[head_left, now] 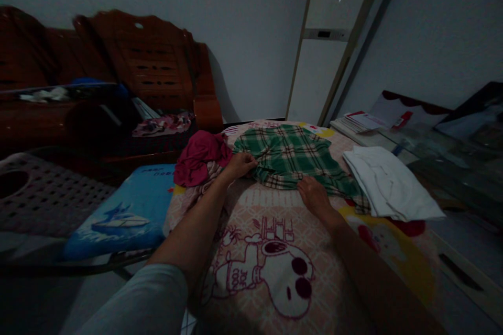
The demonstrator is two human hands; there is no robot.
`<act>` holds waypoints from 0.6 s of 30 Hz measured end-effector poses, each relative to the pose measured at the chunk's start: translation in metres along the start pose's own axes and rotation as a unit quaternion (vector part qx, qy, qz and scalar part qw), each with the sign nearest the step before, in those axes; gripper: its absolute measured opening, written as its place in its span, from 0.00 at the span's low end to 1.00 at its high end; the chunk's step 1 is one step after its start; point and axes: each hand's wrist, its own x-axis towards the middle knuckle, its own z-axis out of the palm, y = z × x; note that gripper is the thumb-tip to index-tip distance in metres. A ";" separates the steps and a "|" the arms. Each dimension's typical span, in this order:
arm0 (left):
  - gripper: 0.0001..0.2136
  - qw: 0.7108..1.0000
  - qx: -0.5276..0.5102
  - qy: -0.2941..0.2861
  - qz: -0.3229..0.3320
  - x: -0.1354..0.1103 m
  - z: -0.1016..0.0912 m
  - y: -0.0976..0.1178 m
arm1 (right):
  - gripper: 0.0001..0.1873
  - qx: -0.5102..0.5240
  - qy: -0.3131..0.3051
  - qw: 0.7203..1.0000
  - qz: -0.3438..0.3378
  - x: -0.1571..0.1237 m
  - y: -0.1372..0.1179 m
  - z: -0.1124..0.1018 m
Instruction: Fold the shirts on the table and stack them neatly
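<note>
Blue cushion (126, 214): at my far left, beside the blanket and away from my hands.
Magenta cloth (202, 159): bunched just left of my left hand, close against the shirt's edge. I think it should stay out of my pinch.
Left hand (239, 165): the fingers are curled closed and pinch the left edge of the green plaid shirt.
Green plaid shirt (294, 157): it lies rumpled on the far part of the blanket (275, 209), between my two hands, with its near hem puckered.
Right hand (312, 193): it is palm down on the near hem with the fingers bent onto the fabric. I cannot tell whether they pinch it or only press.
Doing it well: I reckon both hands should hold the same edge and draw apart gently, so the cloth goes taut and flat. The plaid lines would show whether it lies straight.
White folded cloth (389, 183): it sits just right of the shirt, and their edges look to be touching. I judge a hard tug could drag it askew.
</note>
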 end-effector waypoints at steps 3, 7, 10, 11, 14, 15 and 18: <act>0.08 0.993 0.065 0.073 0.072 0.000 0.004 0.007 | 0.13 0.021 0.032 0.999 0.006 0.001 0.002 0.003; 0.12 0.974 0.154 0.032 0.162 -0.004 0.021 0.017 | 0.11 0.035 0.055 0.998 0.002 -0.001 0.004 0.007; 0.15 0.954 0.240 -0.018 0.181 -0.006 0.035 0.015 | 0.11 0.044 0.063 0.997 0.004 -0.002 0.004 0.008; 0.15 0.948 0.263 -0.021 0.177 -0.006 0.039 0.013 | 0.11 0.047 0.065 0.997 0.004 -0.002 0.004 0.008; 0.14 0.946 0.286 -0.010 0.149 -0.004 0.042 0.006 | 0.11 0.050 0.072 0.996 0.002 -0.002 0.004 0.009; 0.14 0.948 0.283 -0.006 0.143 -0.003 0.041 0.004 | 0.11 0.050 0.074 0.996 0.001 -0.002 0.005 0.009; 0.12 0.955 0.262 0.016 0.138 -0.001 0.038 0.003 | 0.11 0.049 0.078 0.996 -0.001 -0.002 0.005 0.010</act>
